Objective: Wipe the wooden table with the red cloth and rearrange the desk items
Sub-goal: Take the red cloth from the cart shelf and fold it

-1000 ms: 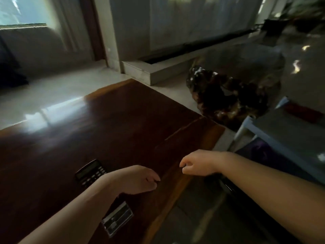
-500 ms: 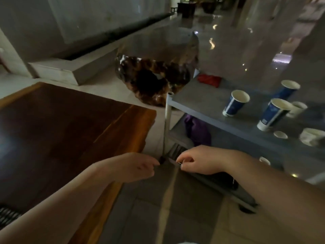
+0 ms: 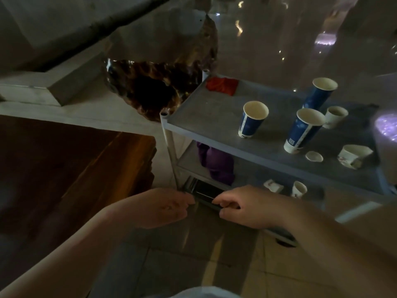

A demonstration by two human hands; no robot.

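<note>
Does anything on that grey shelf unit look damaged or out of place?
Yes. At the right end of the grey plastic shelf unit, on its top tier, a white paper cup lies crumpled on its side, while the three blue paper cups stand upright. The red cloth sits bunched at the far corner.
</note>
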